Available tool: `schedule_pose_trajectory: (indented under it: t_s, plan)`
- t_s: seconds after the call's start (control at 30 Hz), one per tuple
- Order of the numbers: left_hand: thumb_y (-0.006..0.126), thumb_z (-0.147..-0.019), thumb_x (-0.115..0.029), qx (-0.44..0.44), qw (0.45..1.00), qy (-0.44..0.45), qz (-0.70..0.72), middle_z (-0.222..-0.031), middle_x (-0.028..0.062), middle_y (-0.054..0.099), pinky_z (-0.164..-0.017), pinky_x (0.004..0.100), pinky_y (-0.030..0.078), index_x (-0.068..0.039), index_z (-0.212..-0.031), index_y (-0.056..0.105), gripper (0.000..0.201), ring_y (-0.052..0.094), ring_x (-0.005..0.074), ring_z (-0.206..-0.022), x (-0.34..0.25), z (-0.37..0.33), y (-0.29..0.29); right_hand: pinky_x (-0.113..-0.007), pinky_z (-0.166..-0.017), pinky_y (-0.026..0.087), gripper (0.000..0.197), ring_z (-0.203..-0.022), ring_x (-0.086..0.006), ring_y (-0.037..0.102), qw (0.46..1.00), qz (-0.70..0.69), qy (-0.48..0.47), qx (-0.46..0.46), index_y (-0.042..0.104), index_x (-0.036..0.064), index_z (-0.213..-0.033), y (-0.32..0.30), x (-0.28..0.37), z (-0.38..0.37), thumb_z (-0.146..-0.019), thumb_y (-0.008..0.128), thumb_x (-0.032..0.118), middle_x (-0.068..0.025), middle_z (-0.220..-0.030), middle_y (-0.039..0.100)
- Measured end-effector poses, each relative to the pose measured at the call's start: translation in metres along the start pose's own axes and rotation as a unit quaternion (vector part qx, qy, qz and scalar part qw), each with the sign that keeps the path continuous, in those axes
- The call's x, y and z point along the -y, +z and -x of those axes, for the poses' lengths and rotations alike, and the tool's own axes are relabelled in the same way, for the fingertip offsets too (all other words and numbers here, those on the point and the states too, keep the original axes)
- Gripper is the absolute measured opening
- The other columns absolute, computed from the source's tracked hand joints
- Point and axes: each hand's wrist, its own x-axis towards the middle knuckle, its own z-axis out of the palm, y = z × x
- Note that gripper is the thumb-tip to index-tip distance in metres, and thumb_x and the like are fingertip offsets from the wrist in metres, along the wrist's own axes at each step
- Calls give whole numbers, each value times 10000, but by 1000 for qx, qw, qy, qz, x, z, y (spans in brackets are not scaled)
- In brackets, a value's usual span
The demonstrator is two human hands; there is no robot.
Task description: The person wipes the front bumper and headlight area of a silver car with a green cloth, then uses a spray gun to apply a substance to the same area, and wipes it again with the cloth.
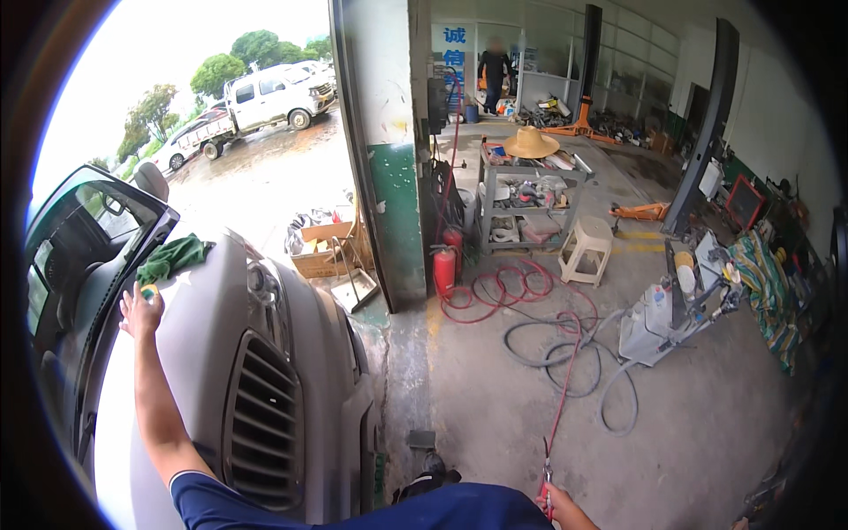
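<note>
My left hand (141,311) reaches out over the hood (190,309) of a silver-grey car. Its fingers are around a small yellow-and-green thing (149,291), perhaps a roll of tape, too small to make out surely. Just beyond that hand a crumpled dark green cloth (175,257) lies on the hood near the windshield. Low on the right, my right hand (560,506) grips a red air gun (545,486), partly cut off by the lower edge. A red hose (563,408) runs up from the tool across the floor.
A grey hose (609,411) loops beside a grey wheeled machine (649,327). Past it stand a beige stool (586,251), a tool cart (530,199) with a straw hat, and red fire extinguishers (444,270) by the pillar (397,212). A person (495,75) stands far back.
</note>
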Motion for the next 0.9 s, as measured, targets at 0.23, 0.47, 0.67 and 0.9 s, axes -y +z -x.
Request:
schedule_pose_trajectory:
  t_s: [0.23, 0.47, 0.67, 0.9]
  plan:
    - [490, -875, -498, 103, 993, -43, -49, -1570, 98, 216, -1039, 685, 247, -243, -1494, 283, 701, 186, 312, -1445, -29, -33, 17, -374, -438, 460, 403, -504, -239, 558, 998, -24, 27, 50, 549, 41, -850, 31, 40, -59, -885, 598, 440, -178, -740, 626]
    - [491, -854, -635, 35, 997, -72, 5, -1496, 124, 350, -1037, 606, 321, -205, -1471, 328, 769, 328, 336, -1373, -20, -62, 14, -350, -426, 434, 374, -470, -219, 527, 999, 31, 25, 10, 546, 62, -871, 77, 97, -64, -901, 574, 434, -166, -742, 631]
    - [591, -782, -537, 5, 1000, 7, -5, -1209, 176, 576, -951, 427, 445, -110, -1309, 538, 680, 538, 334, -1148, -9, -82, 30, -341, -418, 418, 369, -458, -208, 514, 996, 91, 7, -18, 547, 68, -881, 117, 140, -73, -902, 572, 435, -167, -759, 639]
    - [665, -762, -384, -11, 996, -34, -85, -1329, 148, 506, -1038, 495, 343, -141, -1367, 475, 680, 438, 321, -1269, 17, -80, 11, -338, -415, 412, 368, -455, -204, 510, 990, 143, 13, -3, 547, 70, -885, 154, 154, -69, -902, 572, 437, -168, -767, 641]
